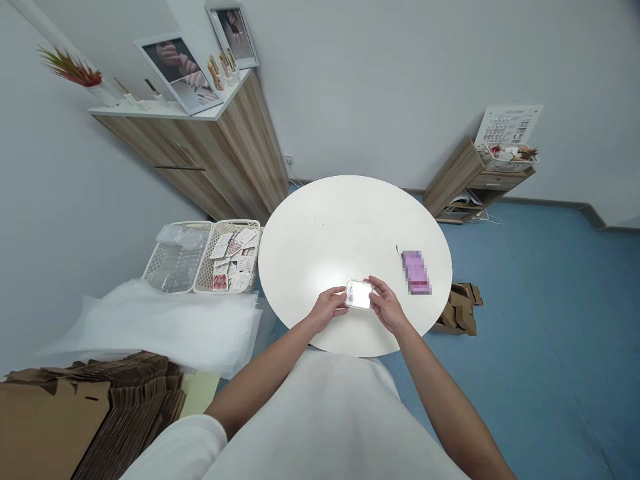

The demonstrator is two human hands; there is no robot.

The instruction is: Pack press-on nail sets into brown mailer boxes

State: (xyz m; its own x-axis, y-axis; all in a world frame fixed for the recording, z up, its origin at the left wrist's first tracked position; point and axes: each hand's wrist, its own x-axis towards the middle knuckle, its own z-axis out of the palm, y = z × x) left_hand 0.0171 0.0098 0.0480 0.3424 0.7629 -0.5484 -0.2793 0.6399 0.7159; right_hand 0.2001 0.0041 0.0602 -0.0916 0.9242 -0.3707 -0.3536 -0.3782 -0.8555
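Observation:
A small clear rectangular box, bright with glare, is held up between both hands over the near part of the round white table. My left hand grips its left end between thumb and fingers. On the right end, my right hand has its thumb and fingertips closed. Glare hides most of what the box contains. To the right on the table lies a purple pixelated rectangular item. Near it is a tiny dark object.
Left of the table stand a white basket of printed cards and a basket of clear plastic boxes. Translucent sheets and stacked flat cardboard lie nearer. A cardboard box sits right. Behind are a wood cabinet and small shelf.

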